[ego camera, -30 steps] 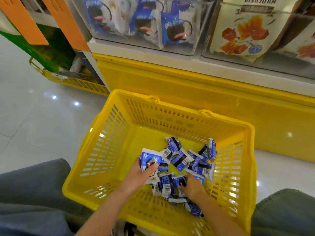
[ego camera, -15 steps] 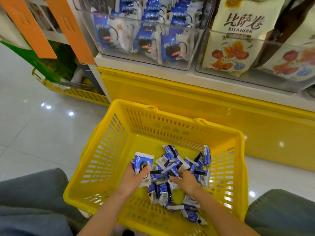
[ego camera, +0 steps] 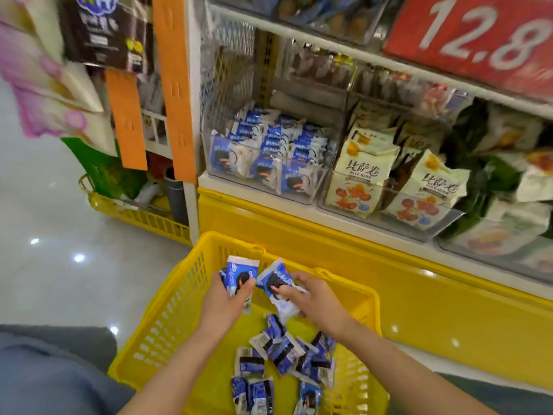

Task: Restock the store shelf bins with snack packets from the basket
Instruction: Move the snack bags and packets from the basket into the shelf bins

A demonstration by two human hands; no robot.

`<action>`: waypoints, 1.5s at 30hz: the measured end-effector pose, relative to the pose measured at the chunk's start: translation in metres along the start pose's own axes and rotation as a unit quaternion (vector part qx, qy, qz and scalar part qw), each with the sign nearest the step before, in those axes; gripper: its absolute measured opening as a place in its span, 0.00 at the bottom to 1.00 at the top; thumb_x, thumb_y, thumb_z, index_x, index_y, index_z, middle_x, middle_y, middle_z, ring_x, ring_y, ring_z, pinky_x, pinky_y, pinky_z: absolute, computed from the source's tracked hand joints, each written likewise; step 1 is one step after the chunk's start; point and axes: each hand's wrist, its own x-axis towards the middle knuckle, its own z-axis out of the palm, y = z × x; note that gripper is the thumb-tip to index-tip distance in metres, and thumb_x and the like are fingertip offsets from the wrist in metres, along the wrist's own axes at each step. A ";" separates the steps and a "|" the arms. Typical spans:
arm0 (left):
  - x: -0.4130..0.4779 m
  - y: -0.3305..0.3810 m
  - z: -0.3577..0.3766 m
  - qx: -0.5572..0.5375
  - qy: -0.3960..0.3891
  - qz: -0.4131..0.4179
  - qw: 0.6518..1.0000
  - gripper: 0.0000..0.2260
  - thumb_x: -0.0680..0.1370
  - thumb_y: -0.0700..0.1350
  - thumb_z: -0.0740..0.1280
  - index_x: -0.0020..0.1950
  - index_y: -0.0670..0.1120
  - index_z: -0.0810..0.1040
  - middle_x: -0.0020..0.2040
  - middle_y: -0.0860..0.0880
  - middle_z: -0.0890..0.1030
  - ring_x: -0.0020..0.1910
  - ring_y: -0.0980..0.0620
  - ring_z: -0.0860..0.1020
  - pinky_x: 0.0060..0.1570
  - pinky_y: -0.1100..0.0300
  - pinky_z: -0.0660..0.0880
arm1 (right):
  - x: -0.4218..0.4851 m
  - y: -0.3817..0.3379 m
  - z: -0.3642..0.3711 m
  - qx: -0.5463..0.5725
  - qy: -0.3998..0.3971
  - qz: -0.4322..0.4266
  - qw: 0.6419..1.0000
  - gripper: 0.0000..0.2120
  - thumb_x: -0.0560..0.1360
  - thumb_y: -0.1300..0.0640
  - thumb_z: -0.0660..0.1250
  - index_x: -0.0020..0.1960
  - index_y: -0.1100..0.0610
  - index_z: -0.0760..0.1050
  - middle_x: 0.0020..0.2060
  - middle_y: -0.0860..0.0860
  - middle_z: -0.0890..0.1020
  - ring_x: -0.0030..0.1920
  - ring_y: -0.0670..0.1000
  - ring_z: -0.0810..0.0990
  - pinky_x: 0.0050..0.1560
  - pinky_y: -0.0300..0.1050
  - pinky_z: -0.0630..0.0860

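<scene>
Where the near edge crops them, two forearms [ego camera: 167, 381] reach over the yellow basket [ego camera: 167, 319], flanked by grey trouser knees [ego camera: 45, 369]. Loose blue snack packets [ego camera: 287, 351] lie on its floor, the nearest cut off. The left hand [ego camera: 223, 307] grips a small stack of packets [ego camera: 239, 272], count unclear. The right hand [ego camera: 311, 298] pinches a single packet [ego camera: 276, 281] between thumb and fingers. Both are held above the basket's far half. Beyond, a yellow base panel [ego camera: 329, 253] carries a clear shelf bin [ego camera: 302, 196] part-filled with matching packets, with cream packets [ego camera: 362, 175] to its right. Glossy pale floor tiles [ego camera: 59, 280] lie left. The upper shelves [ego camera: 314, 70] and red price sign [ego camera: 478, 37] are blurred.
</scene>
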 end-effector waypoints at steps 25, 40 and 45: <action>0.082 0.148 -0.113 -0.152 0.040 0.097 0.983 0.20 0.72 0.51 0.71 0.60 0.48 0.71 0.54 0.48 0.79 0.49 0.52 0.80 0.48 0.54 0.79 | 0.139 -0.192 -0.102 -0.154 0.252 -0.109 0.949 0.18 0.73 0.47 0.68 0.59 0.54 0.75 0.56 0.50 0.79 0.45 0.46 0.77 0.38 0.37 0.69; 0.145 0.148 -0.115 -0.197 0.109 0.081 0.971 0.10 0.71 0.51 0.70 0.49 0.54 0.72 0.43 0.58 0.78 0.35 0.73 0.76 0.28 0.78 0.69 | 0.343 -0.221 -0.104 -0.254 0.230 -0.113 0.932 0.19 0.77 0.56 0.66 0.65 0.62 0.69 0.62 0.58 0.75 0.61 0.57 0.74 0.53 0.42 0.68; 0.157 0.146 -0.115 -0.191 0.118 0.072 0.972 0.10 0.70 0.52 0.71 0.45 0.57 0.71 0.41 0.59 0.78 0.36 0.73 0.76 0.27 0.78 0.69 | 0.374 -0.217 -0.104 -0.316 0.198 -0.134 0.918 0.10 0.80 0.65 0.57 0.59 0.65 0.71 0.47 0.54 0.77 0.44 0.48 0.80 0.43 0.39 0.74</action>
